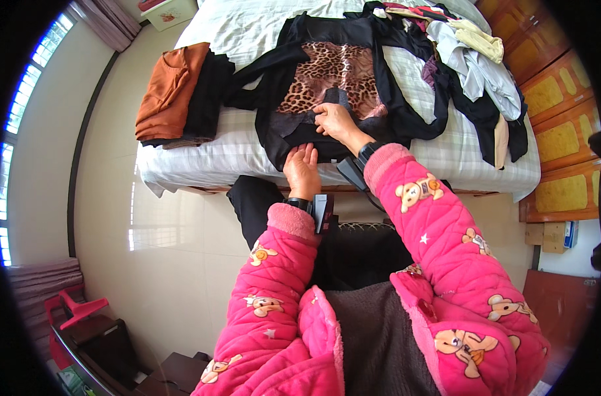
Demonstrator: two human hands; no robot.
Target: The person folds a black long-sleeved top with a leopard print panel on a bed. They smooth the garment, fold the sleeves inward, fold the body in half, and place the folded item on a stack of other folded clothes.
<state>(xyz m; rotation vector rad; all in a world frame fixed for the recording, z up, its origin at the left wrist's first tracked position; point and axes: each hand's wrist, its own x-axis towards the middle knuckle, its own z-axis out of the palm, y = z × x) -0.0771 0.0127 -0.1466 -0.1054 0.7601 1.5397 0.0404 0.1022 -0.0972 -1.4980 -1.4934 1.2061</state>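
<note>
The black top with a leopard-print front point(337, 69) is lying spread near the front edge of the bed point(238, 30), its sleeves reaching out both ways – probably an arrangement that is keeping the panel flat. The right hand point(340, 124) is pinching the top's lower part between closed fingertips, seemingly to control the loose cloth. The left hand point(302, 173) is resting palm up at the hem just by the bed's front edge, fingers loosely curled; whether they are gripping cloth, I cannot tell.

A folded orange garment point(172, 89) is sitting on dark clothes at the bed's left corner, likely stacked to stay compact, while a loose pile of clothes point(475, 63) is spilling over its right side. Pale checked bedding is covering the bed; wooden cabinets point(564, 148) are standing to its right – and shiny tiles point(168, 224) are stretching out before it.
</note>
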